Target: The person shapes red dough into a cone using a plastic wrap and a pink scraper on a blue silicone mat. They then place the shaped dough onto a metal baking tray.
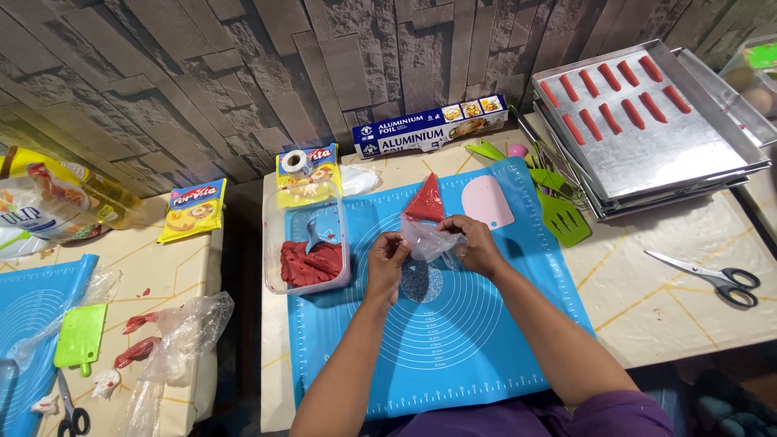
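While both hands (387, 263) (476, 243) grip it, the red-filled piping bag (426, 222) stretches between them

Two hands, the left hand (387, 263) and the right hand (477, 245), show. There are two blue mats (486, 340) (32, 299), two pairs of scissors (716, 279) (69, 409), and two yellow packets (192, 210) (307, 174). Ten red strips (611, 117) lie on the top baking tray (688, 154). One foil box (429, 125), one clear container (307, 243), one pink scraper (488, 202) and one green scraper (81, 336) are present.
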